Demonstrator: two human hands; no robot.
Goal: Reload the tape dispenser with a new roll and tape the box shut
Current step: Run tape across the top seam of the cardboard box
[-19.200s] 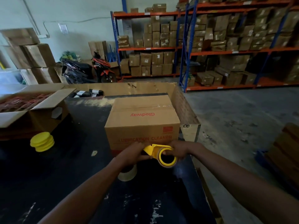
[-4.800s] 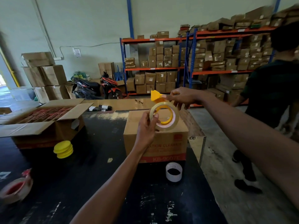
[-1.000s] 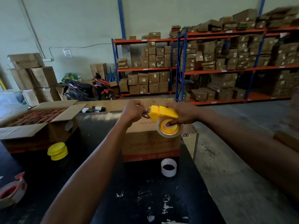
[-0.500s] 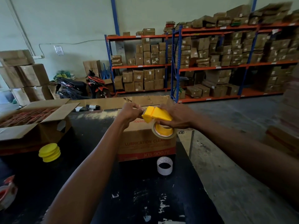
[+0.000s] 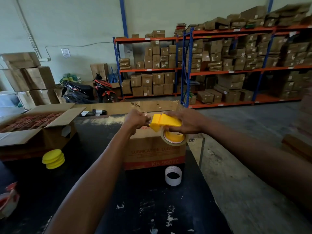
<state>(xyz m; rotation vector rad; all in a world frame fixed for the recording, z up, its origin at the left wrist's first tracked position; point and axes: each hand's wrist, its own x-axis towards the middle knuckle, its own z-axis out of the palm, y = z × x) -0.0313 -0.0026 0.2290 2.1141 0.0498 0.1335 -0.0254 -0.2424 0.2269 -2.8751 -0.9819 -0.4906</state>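
My right hand grips the yellow tape dispenser, held in the air above the brown cardboard box. A roll of clear tape sits on the dispenser's yellow hub. My left hand pinches the loose end of the tape at the dispenser's front edge. The box stands on the black table, its flaps down. An empty white tape core stands upright on the table in front of the box.
An open cardboard box of red items lies at the left. Yellow round pads are stacked beside it. A red tape dispenser pokes in at the left edge. The table's right edge drops to concrete floor; shelving stands behind.
Both hands and the dispenser stay above the box. My left hand's fingers have closed on the tape end at the dispenser's front. The view has shifted slightly.
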